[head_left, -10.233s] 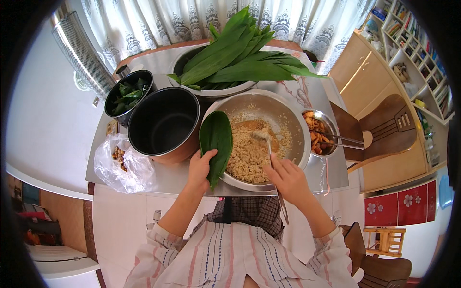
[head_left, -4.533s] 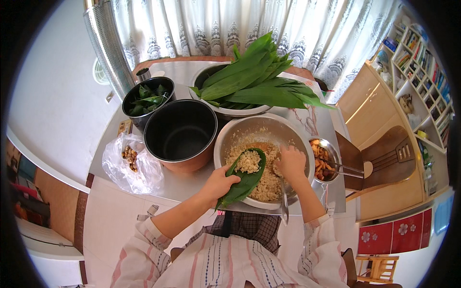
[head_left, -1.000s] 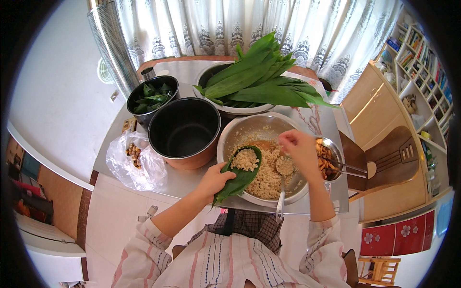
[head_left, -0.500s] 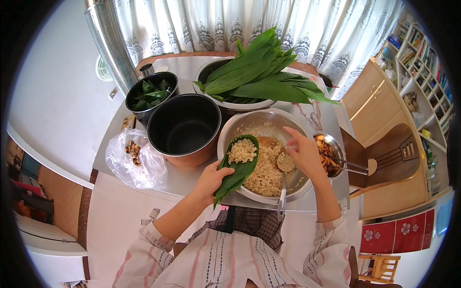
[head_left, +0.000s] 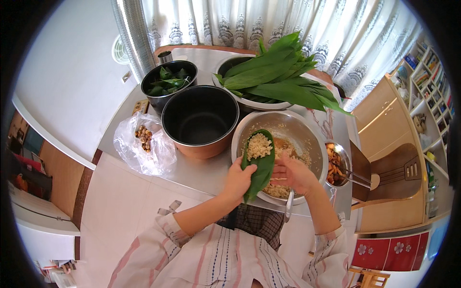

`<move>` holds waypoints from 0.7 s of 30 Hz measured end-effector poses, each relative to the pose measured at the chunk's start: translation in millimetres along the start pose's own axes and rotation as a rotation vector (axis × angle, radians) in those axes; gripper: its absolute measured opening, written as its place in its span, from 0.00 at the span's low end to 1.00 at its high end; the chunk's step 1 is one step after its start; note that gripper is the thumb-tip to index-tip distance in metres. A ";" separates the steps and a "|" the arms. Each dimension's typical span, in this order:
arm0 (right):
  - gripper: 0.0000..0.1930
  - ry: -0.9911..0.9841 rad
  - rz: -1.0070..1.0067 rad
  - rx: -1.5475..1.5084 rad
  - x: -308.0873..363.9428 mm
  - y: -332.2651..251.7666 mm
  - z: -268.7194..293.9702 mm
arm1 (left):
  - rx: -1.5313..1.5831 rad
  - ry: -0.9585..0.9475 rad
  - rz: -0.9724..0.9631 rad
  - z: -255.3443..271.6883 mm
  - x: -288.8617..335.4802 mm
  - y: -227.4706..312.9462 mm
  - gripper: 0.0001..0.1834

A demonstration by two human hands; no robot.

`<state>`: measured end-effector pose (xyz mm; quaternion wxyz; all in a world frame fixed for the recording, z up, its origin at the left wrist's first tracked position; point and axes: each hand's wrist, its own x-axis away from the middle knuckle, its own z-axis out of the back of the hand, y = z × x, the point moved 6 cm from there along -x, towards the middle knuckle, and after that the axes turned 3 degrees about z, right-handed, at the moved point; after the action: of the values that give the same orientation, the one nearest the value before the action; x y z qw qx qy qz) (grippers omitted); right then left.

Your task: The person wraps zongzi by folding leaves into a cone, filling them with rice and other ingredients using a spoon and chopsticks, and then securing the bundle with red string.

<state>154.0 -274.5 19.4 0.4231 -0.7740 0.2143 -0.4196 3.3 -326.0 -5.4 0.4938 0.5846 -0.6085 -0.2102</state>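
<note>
My left hand (head_left: 237, 180) is closed round the lower part of a green leaf (head_left: 260, 175) folded into a cone. Grains of pale rice (head_left: 259, 145) fill its upper hollow. The leaf is tilted over the near left rim of a steel bowl (head_left: 312, 126), which holds more rice (head_left: 277, 191). My right hand (head_left: 297, 176) hovers over that bowl, fingers stretched toward the leaf's right edge; whether they touch it I cannot tell. Beneath the right hand, a spoon (head_left: 289, 206) leans on the bowl's near rim, its head hidden.
An empty dark pot (head_left: 199, 117) stands left of the bowl, with a smaller pot of leaf-wrapped parcels (head_left: 165, 81) behind it. Long leaves (head_left: 269, 72) overhang a basin. Nuts or similar pieces (head_left: 143, 138) lie in a plastic bag. At right, a small bowl (head_left: 343, 158) holds brown chunks and tongs.
My right hand has moved left from above the spoon to beside the leaf. The leaf, in my left hand, is held more upright. The whole view has shifted slightly.
</note>
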 end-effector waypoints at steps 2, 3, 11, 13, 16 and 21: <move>0.22 0.093 0.030 0.010 -2.2 4.2 -9.1 | -0.028 0.019 -0.049 -10.5 0.6 -3.6 0.21; 0.19 0.124 0.043 0.007 -4.0 6.2 -12.8 | -0.042 0.032 -0.053 -14.8 1.5 -4.9 0.21; 0.12 0.218 0.144 0.016 1.6 -4.8 -7.1 | -0.191 -0.424 0.440 -17.9 12.2 -7.8 0.34; 0.12 0.206 0.163 0.051 7.9 -12.7 -10.4 | -0.228 -0.397 0.389 -6.9 5.7 0.4 0.40; 0.13 0.158 0.162 0.103 20.1 -21.7 -21.6 | -0.022 -0.279 0.389 1.5 -4.0 4.2 0.42; 0.14 -0.069 0.130 0.236 26.1 -18.1 -61.1 | 0.625 -0.362 0.348 -9.2 -4.0 20.1 0.31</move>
<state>117.3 -311.6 64.4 0.5445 -0.7172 0.1986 -0.3868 0.3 -314.8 13.9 0.2052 0.5483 -0.8103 -0.0275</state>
